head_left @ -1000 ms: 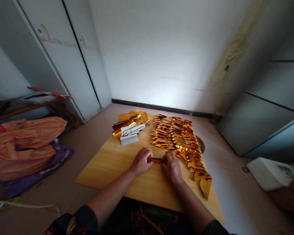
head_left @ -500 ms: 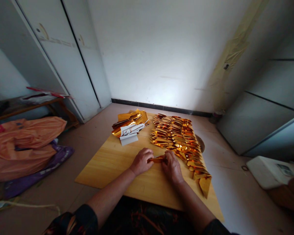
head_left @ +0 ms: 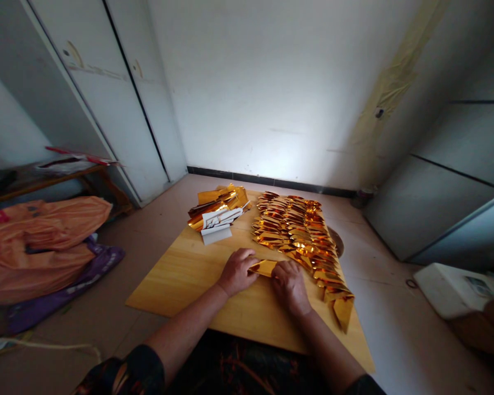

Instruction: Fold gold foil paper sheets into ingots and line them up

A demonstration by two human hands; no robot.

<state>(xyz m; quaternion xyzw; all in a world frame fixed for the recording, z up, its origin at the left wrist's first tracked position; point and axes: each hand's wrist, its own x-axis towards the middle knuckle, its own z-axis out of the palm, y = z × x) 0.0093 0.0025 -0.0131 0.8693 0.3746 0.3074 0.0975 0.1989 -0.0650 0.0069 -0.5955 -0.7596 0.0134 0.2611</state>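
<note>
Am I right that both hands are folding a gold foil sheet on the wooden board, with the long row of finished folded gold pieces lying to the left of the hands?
Not quite. The head view shows the row of folded gold pieces to the right of the hands, not left. The rest holds: left hand and right hand work a gold foil sheet on the wooden board.

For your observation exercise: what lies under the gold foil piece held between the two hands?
The gold foil piece rests on the bare wooden board, pinched between the left hand and right hand. Whatever lies beneath the fingers and foil itself is covered.
</note>
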